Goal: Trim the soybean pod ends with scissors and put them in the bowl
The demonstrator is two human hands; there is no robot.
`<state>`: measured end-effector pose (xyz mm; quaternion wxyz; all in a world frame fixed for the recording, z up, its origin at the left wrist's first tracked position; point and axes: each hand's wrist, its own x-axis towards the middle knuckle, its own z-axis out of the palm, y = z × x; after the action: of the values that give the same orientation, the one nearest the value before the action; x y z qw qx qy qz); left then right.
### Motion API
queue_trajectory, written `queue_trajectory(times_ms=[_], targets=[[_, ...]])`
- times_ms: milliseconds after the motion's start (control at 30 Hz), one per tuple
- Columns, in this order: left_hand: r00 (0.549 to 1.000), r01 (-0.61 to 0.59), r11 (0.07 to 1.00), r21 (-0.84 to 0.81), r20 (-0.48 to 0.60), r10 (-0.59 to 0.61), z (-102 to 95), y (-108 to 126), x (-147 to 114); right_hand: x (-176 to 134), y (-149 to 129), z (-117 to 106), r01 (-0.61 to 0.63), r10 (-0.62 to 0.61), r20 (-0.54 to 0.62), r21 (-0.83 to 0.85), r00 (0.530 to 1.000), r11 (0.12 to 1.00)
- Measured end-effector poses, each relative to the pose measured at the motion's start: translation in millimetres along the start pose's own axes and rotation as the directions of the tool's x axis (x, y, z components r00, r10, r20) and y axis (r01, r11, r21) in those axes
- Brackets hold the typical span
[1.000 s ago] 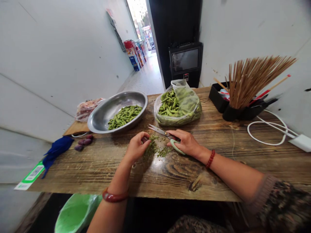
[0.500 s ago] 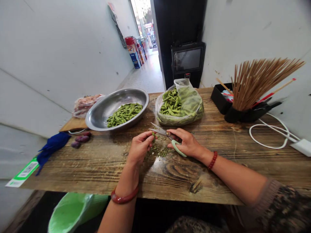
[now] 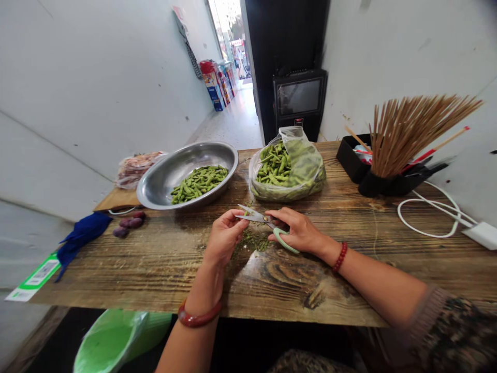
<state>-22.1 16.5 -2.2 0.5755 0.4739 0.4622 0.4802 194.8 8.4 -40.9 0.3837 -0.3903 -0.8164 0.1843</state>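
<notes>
On the table (image 3: 155, 269), near side: left hand (image 3: 224, 238) pinches green pod (image 3: 246, 212) (mostly hidden); right hand (image 3: 297, 230) curls round scissors (image 3: 266, 219), blades parted.

the left hand (image 3: 224, 238) is bare, and on the forearm behind it sits a thick, smooth, glossy bangle (image 3: 200, 314) of reddish brown, a plain rounded band. the right hand (image 3: 293, 228) is bare too, with a bracelet of small, round, dark red beads (image 3: 340, 257) at the wrist, and farther up that arm a mottled sleeve (image 3: 462, 331) in black, brown and tan, camouflage-like, ends in a ribbed, dull brown cuff (image 3: 421, 313). similarly mottled dark cloth (image 3: 310, 362) shows at the bottom edge, its garment too cropped to tell.
</notes>
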Motion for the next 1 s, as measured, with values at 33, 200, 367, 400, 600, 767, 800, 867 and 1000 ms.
queue_trajectory(times_ms=[33, 200, 367, 400, 600, 767, 800, 867, 1000], targets=[[1.000, -0.001, 1.000, 0.012, 0.004, 0.001, 1.1, 0.2, -0.2, 0.0, 0.0, 0.1, -0.001, 0.001, 0.001, 0.000, 1.000, 1.000], [0.998, -0.061, 0.996, 0.073, -0.004, 0.061, 8.4, 2.0, -1.5, 0.7, -2.2, -0.9, 0.010, -0.010, 0.012, 0.000, 1.000, 1.000], [0.993, -0.117, 0.986, 0.119, 0.000, 0.118, 11.8, 2.7, -1.0, 0.8, -4.0, -1.8, 0.006, -0.007, 0.030, 0.003, 1.000, 1.000], [0.993, -0.121, 0.986, 0.114, 0.004, 0.121, 11.6, 2.6, -0.8, 0.7, -3.9, -1.5, 0.005, -0.005, 0.035, 0.005, 0.999, 1.000], [0.993, -0.116, 0.990, 0.082, 0.019, 0.114, 6.7, 0.9, 0.0, -0.1, -1.9, 1.8, 0.012, -0.012, 0.033, -0.004, 0.999, 1.000], [0.993, -0.121, 0.988, 0.092, 0.028, 0.119, 2.6, -2.0, 1.5, -0.7, 0.4, 2.9, 0.017, -0.015, 0.042, -0.025, 0.999, 1.000], [0.992, -0.127, 0.987, 0.099, 0.026, 0.125, 2.0, -2.4, 1.8, -0.9, 0.8, 3.1, 0.016, -0.014, 0.042, -0.030, 0.999, 0.999], [0.990, -0.138, 0.984, 0.114, 0.022, 0.137, 1.1, -2.9, 2.6, -1.2, 1.2, 3.4, 0.015, -0.014, 0.039, -0.037, 0.999, 0.999], [0.988, -0.155, 0.978, 0.139, 0.019, 0.153, 0.2, -2.7, 3.7, -1.1, 0.1, 3.2, 0.018, -0.016, 0.032, -0.061, 0.999, 0.998]])
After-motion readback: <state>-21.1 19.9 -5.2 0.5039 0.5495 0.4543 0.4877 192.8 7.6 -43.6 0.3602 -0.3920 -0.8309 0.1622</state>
